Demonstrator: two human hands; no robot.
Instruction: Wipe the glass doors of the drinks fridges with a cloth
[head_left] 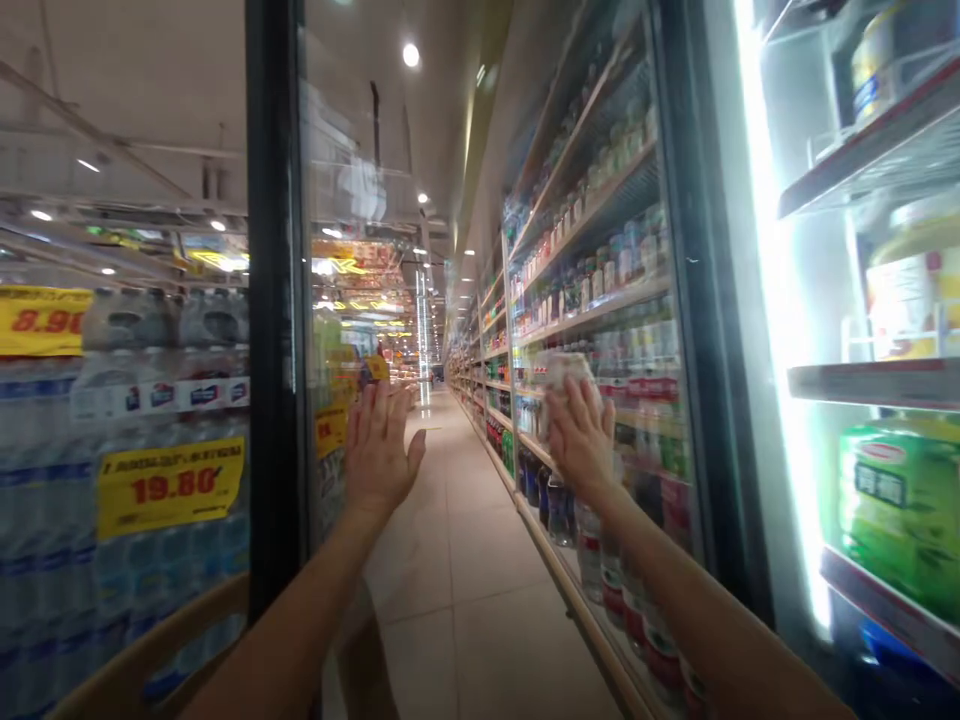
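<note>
A glass cooler door [450, 480] with a black frame [274, 300] stands swung out in front of me, with the aisle showing in the glass. My left hand [381, 450] lies flat against the left part of the pane, fingers spread, with nothing in it. On the right part of the pane, my right hand [583, 435] presses a crumpled white cloth [568, 368] to the glass. The cloth shows above and beside the fingers; the rest is hidden under the palm. Whether it is cloth or paper is hard to tell.
To the right, lit cooler shelves [870, 385] hold a green drink pack [900, 510] and a large pale yellow bottle [907, 280]. At left, stacked packs of water bottles [45, 480] carry yellow price signs [171, 488]. A tan rail [161, 640] runs low in front of them.
</note>
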